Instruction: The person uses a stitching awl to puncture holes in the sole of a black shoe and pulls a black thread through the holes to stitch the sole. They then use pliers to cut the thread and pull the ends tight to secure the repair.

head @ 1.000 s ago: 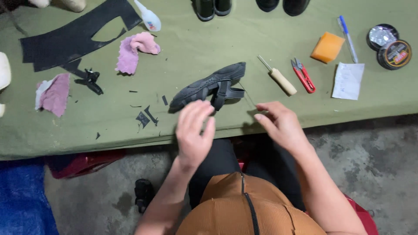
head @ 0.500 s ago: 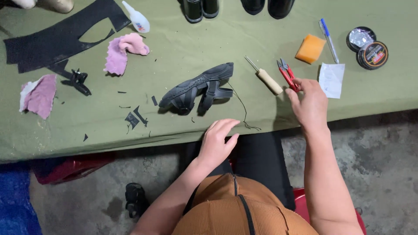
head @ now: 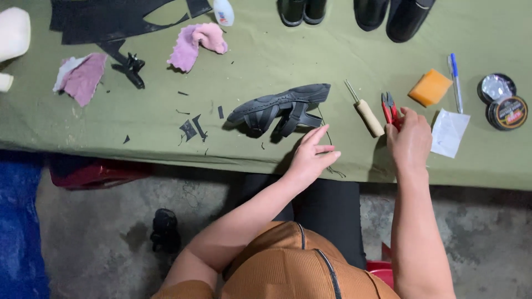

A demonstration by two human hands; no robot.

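A black sandal [head: 282, 105] lies on its side in the middle of the green cloth-covered table [head: 138, 144]. A thin dark thread [head: 330, 137] trails from it toward the table's near edge. My left hand [head: 311, 156] rests just below the sandal with fingers spread, beside the thread and apart from the shoe. My right hand [head: 411, 141] is further right, fingers curled on the handles of the red snips [head: 388, 105]. A wooden-handled awl [head: 367, 112] lies between the sandal and the snips.
Right of the snips are an orange sponge [head: 429, 87], a blue pen [head: 455, 77], white paper [head: 449, 133] and two round tins [head: 501, 102]. Pink cloths [head: 197, 44], a black leather sheet [head: 111, 19] and scraps [head: 191, 128] lie left. Black shoes [head: 393, 16] stand at the far edge.
Both hands left the sandal. My right hand travelled right to the red snips and closed on them. My left hand dropped back to the table edge.
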